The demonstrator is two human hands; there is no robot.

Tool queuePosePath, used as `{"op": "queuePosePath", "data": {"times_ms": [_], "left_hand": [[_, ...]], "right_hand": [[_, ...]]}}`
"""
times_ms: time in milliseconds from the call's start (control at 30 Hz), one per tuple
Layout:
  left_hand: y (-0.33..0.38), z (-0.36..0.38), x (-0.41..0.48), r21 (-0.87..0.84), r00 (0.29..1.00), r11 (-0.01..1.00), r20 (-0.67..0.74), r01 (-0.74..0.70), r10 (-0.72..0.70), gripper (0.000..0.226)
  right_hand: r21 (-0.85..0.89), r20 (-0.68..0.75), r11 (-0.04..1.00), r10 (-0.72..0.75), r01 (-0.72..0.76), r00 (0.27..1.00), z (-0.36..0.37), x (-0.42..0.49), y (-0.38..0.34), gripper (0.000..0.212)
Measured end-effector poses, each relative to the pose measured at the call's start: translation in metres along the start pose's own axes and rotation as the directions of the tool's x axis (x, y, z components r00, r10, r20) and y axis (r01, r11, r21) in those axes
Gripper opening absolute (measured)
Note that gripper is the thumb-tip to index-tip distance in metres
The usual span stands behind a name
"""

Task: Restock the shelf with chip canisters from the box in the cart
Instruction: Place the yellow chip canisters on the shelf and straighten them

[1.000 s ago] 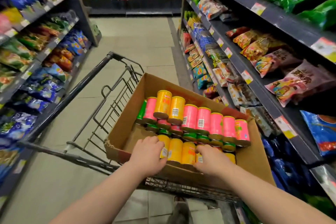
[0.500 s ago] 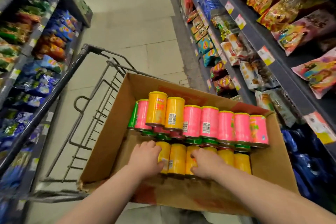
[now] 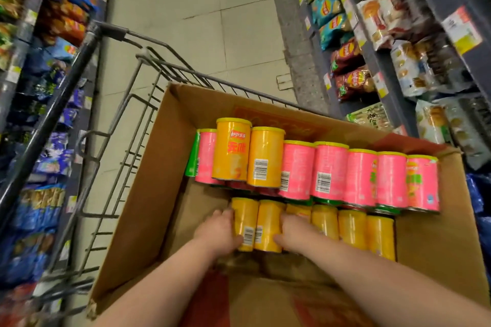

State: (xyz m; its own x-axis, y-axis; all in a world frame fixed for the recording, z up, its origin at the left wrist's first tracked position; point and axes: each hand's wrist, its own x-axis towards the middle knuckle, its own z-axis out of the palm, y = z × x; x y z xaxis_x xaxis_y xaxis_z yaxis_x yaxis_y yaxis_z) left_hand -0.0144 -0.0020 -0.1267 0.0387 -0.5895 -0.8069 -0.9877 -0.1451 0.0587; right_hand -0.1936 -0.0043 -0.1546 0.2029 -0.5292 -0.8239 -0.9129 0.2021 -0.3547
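Two yellow canisters (image 3: 256,224) are sitting side by side at the left end of the near row, and both hands are pressing in on them from outside. The left hand (image 3: 218,231) is curling against the left can, its thumb running under the bottom edge; the right hand (image 3: 293,233) is cupping the right can the same way. Both hands are closing on the pair together, though the cans are apparently not yet lifting clear of the row.

Judging by how things are lying, the restocking is barely getting going. The cardboard box (image 3: 148,194) is resting in the wire cart (image 3: 111,141) and holding a lot: more yellow cans (image 3: 353,231) are filling out the near row to the right, a row of pink cans (image 3: 329,170) is lying across the far side, and two more yellow cans (image 3: 247,152) are riding on top of that row at its left. Green ends are showing underneath, so a lower layer is probably waiting too. An open patch at the box's left is suggesting some stock is already gone, but that is a guess.

The shelves on the right (image 3: 398,66) are showing bagged snacks; where the cans belong is not visible.

The cans are short, smooth cylinders with yellow lids and barcodes facing up, lying on their sides and touching their neighbours. They are looking slick and ready to roll, so squeezing two at once is calling for firm, even pressure.
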Motion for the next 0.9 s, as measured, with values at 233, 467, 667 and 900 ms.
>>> {"op": "queuePosePath", "data": {"times_ms": [233,467,667,900], "left_hand": [[0.004,0.014,0.019,-0.423,0.985,0.889,0.059,0.174,-0.164,0.073],[0.003,0.027,0.025,-0.455,0.965,0.853,0.062,0.256,-0.256,0.078],[0.004,0.031,0.025,-0.488,0.951,0.821,0.076,0.297,-0.299,0.075],[0.008,0.023,0.014,-0.479,0.955,0.827,0.125,0.296,-0.269,0.074]], "right_hand": [[0.289,0.023,0.947,0.143,-0.143,0.990,0.022,0.019,-0.002,0.059],[0.435,0.019,0.876,0.225,-0.210,0.974,0.039,0.033,-0.007,0.084],[0.455,0.038,0.861,0.238,-0.229,0.971,0.046,0.039,-0.007,0.096],[0.541,0.065,0.813,0.217,-0.217,0.974,0.041,0.023,0.004,0.095]]}}
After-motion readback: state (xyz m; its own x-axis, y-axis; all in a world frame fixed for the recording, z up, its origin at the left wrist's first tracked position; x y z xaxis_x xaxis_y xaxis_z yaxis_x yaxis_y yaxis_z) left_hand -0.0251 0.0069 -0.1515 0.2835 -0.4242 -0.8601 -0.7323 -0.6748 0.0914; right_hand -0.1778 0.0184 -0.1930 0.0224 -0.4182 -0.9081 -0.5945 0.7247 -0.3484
